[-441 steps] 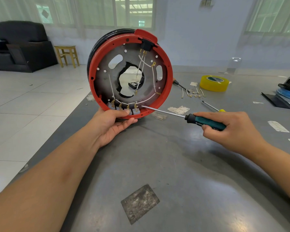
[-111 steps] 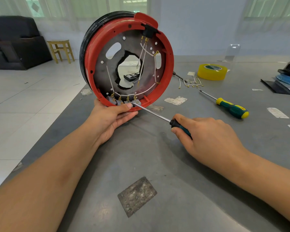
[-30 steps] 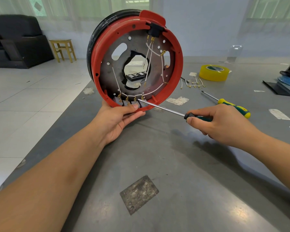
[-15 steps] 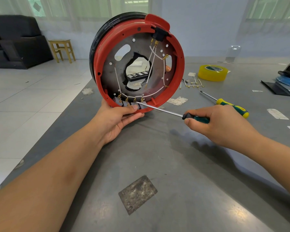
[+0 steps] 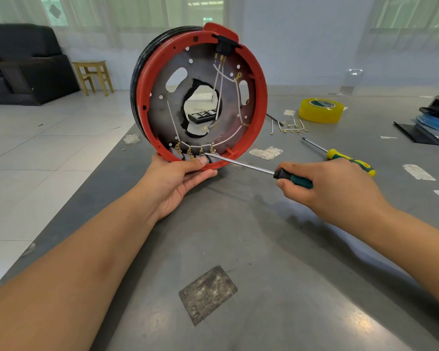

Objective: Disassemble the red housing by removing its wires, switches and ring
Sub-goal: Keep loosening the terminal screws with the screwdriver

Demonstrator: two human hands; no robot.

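A bright room with curtained windows (image 5: 188, 11) and a pale tiled floor (image 5: 48, 138) holds a dark sofa (image 5: 23, 64) and a small wooden stool (image 5: 93, 76) at far left. The grey metal counter (image 5: 264, 274) fills the foreground, scuffed, with a worn square patch (image 5: 207, 295) and scraps of white tape residue (image 5: 266, 152). On it the red housing (image 5: 260, 102) stands on edge near the left rim, its black ring (image 5: 137, 97) behind and white wires (image 5: 223, 141) and grey switches (image 5: 188, 155) inside. The left hand (image 5: 175, 177) grips its bottom edge, thumb over the switches, fingers curled beneath. The right hand (image 5: 332, 188) wraps its fingers round a teal-handled screwdriver (image 5: 256, 169), tip at the switch terminals. Behind lie a yellow tape roll (image 5: 321, 110), a yellow-green screwdriver (image 5: 340, 155) and loose removed wires (image 5: 289, 126).
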